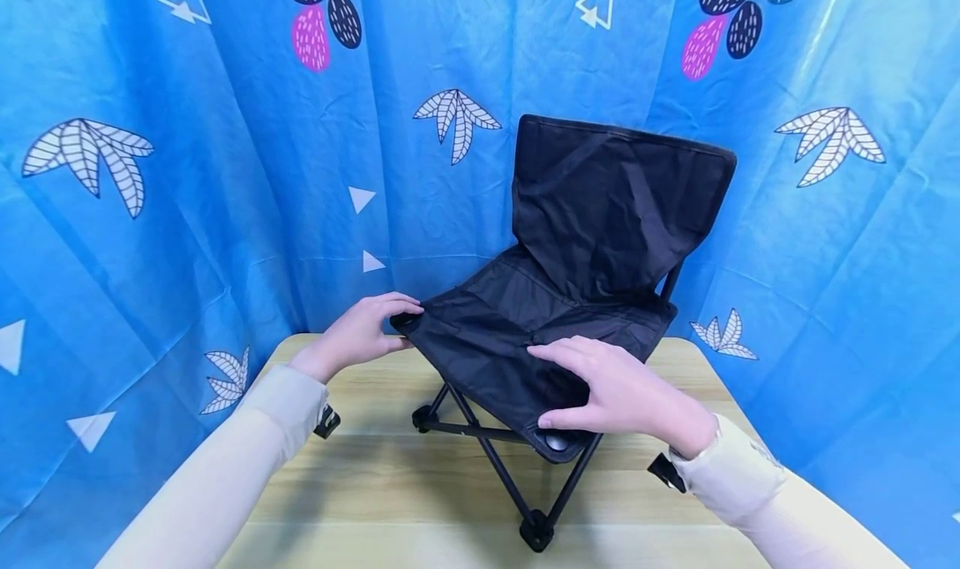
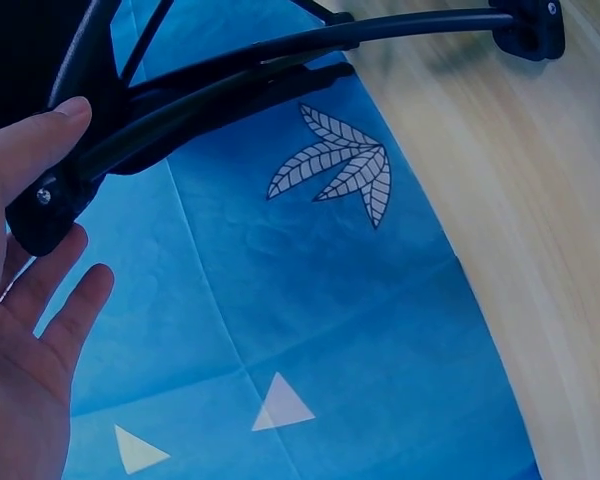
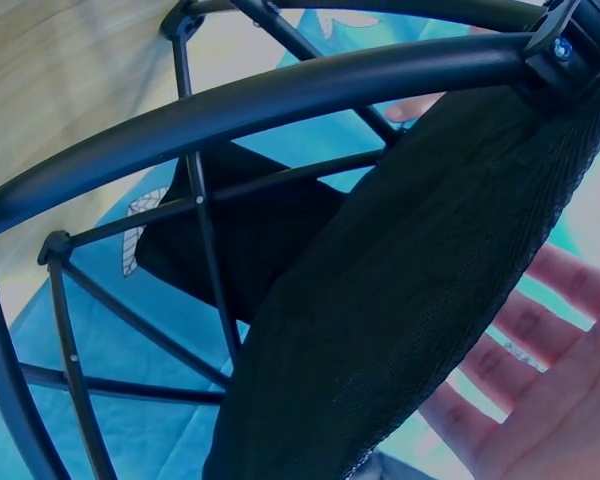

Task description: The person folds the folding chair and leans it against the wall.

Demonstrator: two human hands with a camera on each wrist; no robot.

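A black folding chair (image 1: 600,211) with a fabric seat and backrest stands unfolded, turned slightly sideways. My left hand (image 1: 360,331) holds the seat's left front corner, fingers above and thumb below. In the left wrist view, the thumb (image 2: 65,120) lies against the frame tube beside the black corner bracket (image 2: 45,205). Over the seat's near right corner is my right hand (image 1: 611,386), its fingers spread and straight. Seen from below in the right wrist view, the right hand (image 3: 550,370) extends past the edge of the seat fabric (image 3: 350,310); contact there is unclear.
The chair's crossed legs (image 1: 502,469) rest on a light wooden table (image 1: 360,486) with rounded back corners. Blue patterned curtain (image 1: 450,202) hangs behind and on both sides. Dark straps show at both cuffs.
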